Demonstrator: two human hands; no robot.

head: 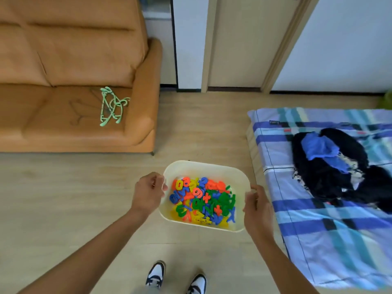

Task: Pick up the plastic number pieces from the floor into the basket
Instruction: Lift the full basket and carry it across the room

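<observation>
A cream plastic basket (209,169) is held above the wooden floor, in front of me. Inside it lie several plastic number pieces (202,201) in orange, blue, green and yellow. My left hand (148,193) grips the basket's left rim with curled fingers. At the right rim, my right hand (257,206) grips the edge the same way. No number pieces show on the floor around my feet.
An orange sofa (74,81) stands at the left with green hangers (111,106) on its seat. A mattress with a blue plaid sheet (328,230) lies at the right, dark and blue clothes (331,162) piled on it. My shoes (176,276) are below the basket. Doors stand behind.
</observation>
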